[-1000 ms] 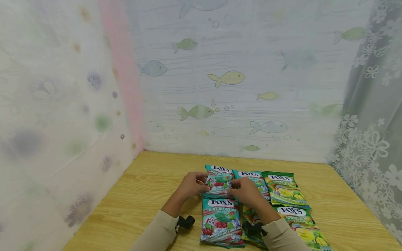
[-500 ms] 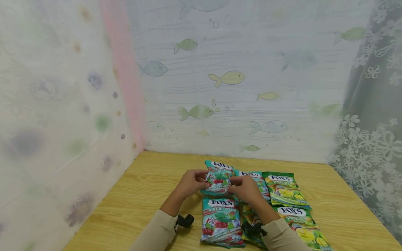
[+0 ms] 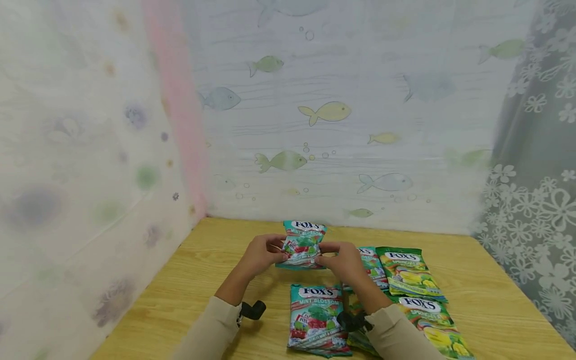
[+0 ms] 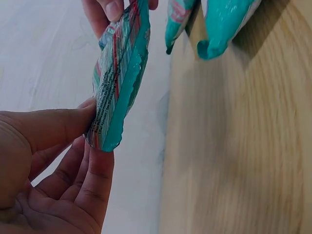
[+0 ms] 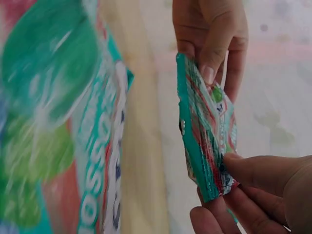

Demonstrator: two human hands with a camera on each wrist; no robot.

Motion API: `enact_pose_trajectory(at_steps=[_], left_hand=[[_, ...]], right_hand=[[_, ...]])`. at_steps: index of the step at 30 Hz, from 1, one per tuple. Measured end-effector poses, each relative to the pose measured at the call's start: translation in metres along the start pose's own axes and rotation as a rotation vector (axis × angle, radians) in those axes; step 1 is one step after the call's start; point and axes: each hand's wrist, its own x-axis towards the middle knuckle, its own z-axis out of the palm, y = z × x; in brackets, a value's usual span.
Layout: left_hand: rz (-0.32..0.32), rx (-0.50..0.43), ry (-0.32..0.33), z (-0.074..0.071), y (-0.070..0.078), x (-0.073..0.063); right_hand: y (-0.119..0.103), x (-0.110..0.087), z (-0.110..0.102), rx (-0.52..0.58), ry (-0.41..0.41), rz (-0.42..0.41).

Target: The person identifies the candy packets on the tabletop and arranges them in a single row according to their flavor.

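Note:
Between both hands a teal Fox's Mint Blossom candy bag [image 3: 302, 245] is held up off the table, label facing me. My left hand [image 3: 262, 256] pinches its left edge, thumb in front and fingers behind. The right hand [image 3: 344, 260] pinches the opposite edge the same way. In the left wrist view the bag [image 4: 117, 87] is seen edge-on, with the left hand [image 4: 63, 165] at its lower corner. The right wrist view shows the right hand [image 5: 268, 190] on the bag's near end. A second Mint Blossom bag [image 3: 317, 320] lies flat just below.
Another Mint Blossom bag [image 3: 372, 267] lies behind the right hand, beside a green Spring Tea bag [image 3: 408, 270]. A further Spring Tea bag [image 3: 432, 325] lies at front right, and one more is partly under the right forearm. Patterned curtains [image 3: 351, 150] surround the wooden table [image 3: 198, 280].
Both hands have lifted the Mint Blossom bag from the back row and moved it up and slightly left. The other bags have stayed in place.

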Motion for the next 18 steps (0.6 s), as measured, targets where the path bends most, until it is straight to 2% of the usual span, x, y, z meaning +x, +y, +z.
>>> enact_pose_trajectory(at_steps=[9, 14, 18], left_hand=[[-0.024, 0.006, 0.047, -0.026, -0.002, -0.005], [-0.014, 0.017, 0.086, -0.044, -0.010, -0.008], [-0.016, 0.014, 0.094, -0.055, -0.018, -0.010]], right_hand=[[-0.016, 0.011, 0.021, 0.059, -0.007, -0.019], [-0.023, 0.018, 0.036, 0.133, -0.017, -0.024], [-0.029, 0.021, 0.047, 0.125, -0.010, -0.037]])
